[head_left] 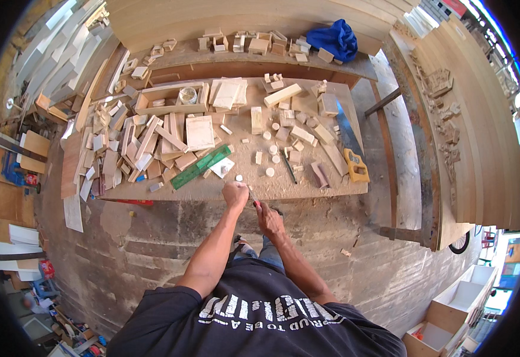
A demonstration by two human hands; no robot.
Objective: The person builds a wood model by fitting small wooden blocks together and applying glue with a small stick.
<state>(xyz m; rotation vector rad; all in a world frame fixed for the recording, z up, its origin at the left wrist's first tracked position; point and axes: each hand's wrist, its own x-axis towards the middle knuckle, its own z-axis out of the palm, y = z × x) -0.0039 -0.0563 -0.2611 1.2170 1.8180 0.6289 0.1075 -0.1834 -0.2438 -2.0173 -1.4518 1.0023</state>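
Just at the front edge of the wooden workbench (188,190), my left hand (235,194) is closed round a small pale piece (238,178), seemingly wood, whose top shows above the fingers. My right hand (270,219), lower and to the right, grips a tool with a red handle (257,204); its narrow end reaches up to my left hand. Beyond them lie a green ruler (201,166), a pencil (289,169), several small round wooden pieces (270,172) and blocks (256,121). A handsaw with a yellow handle (355,166) lies at the right end.
Offcuts (111,143) crowd the bench's left half, by a wooden tray (152,101). Behind are a shelf with blocks and a blue cloth (334,41). Stacked boards (474,119) stand on the right; white boxes (468,297) sit at the lower right on the concrete floor (123,250).
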